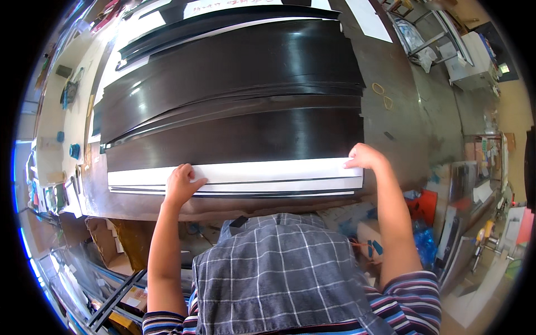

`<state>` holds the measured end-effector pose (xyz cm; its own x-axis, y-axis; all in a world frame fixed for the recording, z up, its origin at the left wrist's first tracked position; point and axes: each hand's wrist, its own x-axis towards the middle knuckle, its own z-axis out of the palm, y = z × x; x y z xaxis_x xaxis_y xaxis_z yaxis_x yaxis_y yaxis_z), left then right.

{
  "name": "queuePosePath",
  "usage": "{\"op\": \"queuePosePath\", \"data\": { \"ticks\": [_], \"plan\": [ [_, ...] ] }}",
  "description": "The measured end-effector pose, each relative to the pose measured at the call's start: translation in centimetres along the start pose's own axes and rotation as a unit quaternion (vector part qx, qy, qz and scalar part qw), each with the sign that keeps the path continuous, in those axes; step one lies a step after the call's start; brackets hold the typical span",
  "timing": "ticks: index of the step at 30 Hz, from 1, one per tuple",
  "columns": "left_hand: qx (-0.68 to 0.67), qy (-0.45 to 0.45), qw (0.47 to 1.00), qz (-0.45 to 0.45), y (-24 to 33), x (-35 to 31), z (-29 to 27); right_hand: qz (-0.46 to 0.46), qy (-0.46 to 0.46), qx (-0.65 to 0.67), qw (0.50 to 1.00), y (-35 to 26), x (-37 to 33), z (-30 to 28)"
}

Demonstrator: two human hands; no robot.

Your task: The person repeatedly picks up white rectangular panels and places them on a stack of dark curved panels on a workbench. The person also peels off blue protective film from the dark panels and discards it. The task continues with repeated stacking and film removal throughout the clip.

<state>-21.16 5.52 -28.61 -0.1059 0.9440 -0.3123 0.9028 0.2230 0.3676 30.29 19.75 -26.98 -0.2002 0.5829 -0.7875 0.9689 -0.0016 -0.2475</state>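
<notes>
A long white strip [268,170] lies across the near edge of a pile of glossy black sheets [240,134]. Near its left end, my left hand [183,185] grips the strip, fingers bent at the upper edge and thumb lying across its face. At the far right end my right hand [367,157] pinches the same strip, thumb on the white surface and fingers curled by the top edge. Just below it run more narrow white strips [279,186] with dark edges between them. What lies beneath my fingers is hidden.
More black sheets [234,56] are stacked farther back on the dark worktable [402,151]. Two yellowish rubber bands [378,89] and a small dark piece [389,135] lie on its right. Near the front right sit a red-orange object [422,206] and a blue plastic bag [425,245].
</notes>
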Motion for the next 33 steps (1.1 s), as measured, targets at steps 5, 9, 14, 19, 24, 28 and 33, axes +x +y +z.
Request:
{"op": "queuePosePath", "data": {
  "ticks": [5,9,14,19,24,28,33],
  "plan": [
    [0.008,0.011,1.000,-0.014,-1.9,0.3,0.7,0.005,0.009,0.002,1.000,-1.1,0.7,0.9],
    [-0.009,-0.010,0.999,-0.035,-2.9,0.1,3.0,0.007,0.018,0.013,1.000,-2.8,0.2,0.7],
    [-0.055,-0.057,0.995,0.052,8.2,0.3,4.0,-0.003,0.025,0.017,1.000,-3.7,0.2,0.8],
    [-0.055,-0.042,0.981,0.181,18.0,0.9,7.8,-0.013,0.016,-0.012,1.000,-4.0,0.8,0.5],
    [-0.011,-0.035,0.989,0.141,19.6,1.3,7.9,0.006,0.028,-0.021,0.999,-5.0,0.5,0.9],
    [-0.001,-0.007,0.992,0.122,20.6,0.9,8.4,0.073,0.142,-0.090,0.983,-6.8,-2.5,1.0],
    [0.002,0.011,0.992,0.129,21.3,0.8,8.8,-0.211,0.340,-0.093,0.912,-9.1,-2.6,10.9]
  ]
}}
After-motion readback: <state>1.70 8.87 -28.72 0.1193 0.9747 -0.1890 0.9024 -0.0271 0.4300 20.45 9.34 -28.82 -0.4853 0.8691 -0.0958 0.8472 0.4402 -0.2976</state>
